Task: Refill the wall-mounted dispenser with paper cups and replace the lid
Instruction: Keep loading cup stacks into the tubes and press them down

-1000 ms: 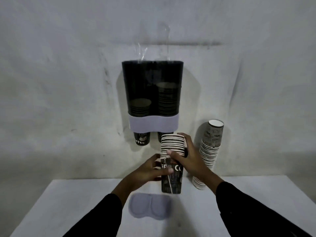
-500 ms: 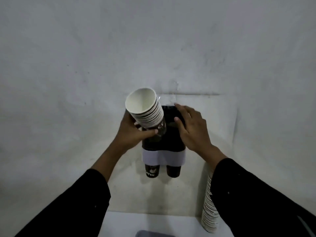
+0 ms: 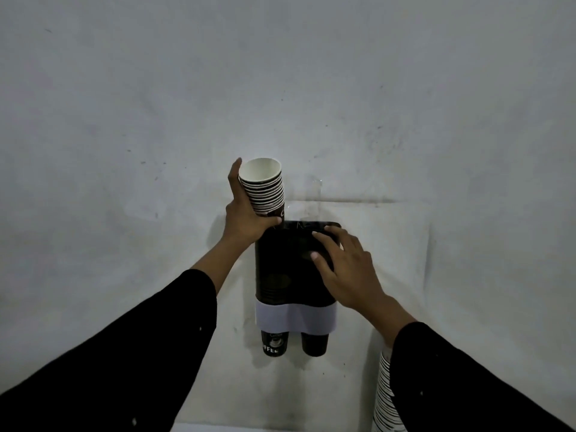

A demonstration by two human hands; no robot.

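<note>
Dispenser (image 3: 293,269) is mounted on the grey wall (image 3: 124,120), at the centre of the view. Its body is dark and translucent, with a pale band (image 3: 296,319) around the lower end. Two cups project below the band: a printed cup (image 3: 274,342) on the left and a plain dark cup (image 3: 314,342) on the right, side by side.

Left hand (image 3: 246,219) is raised at the upper left corner of the dispenser. Its fingers are wrapped around a nested stack of paper cups (image 3: 265,188), thumb across the front near the stack's base. The stack is held mouth up, tilted slightly, with its lower end at the open top of the left-hand tube; whether the end has entered the tube cannot be determined. The white inside of the top cup is visible.

Right hand (image 3: 349,269) lies against the upper right front of the dispenser. Its fingers are spread and extended, resting on the dark surface and gripping nothing.

Both forearms are in black sleeves (image 3: 124,353). A second tall cup stack (image 3: 385,397) stands at the lower right edge of the view, partly hidden by the right sleeve.
</note>
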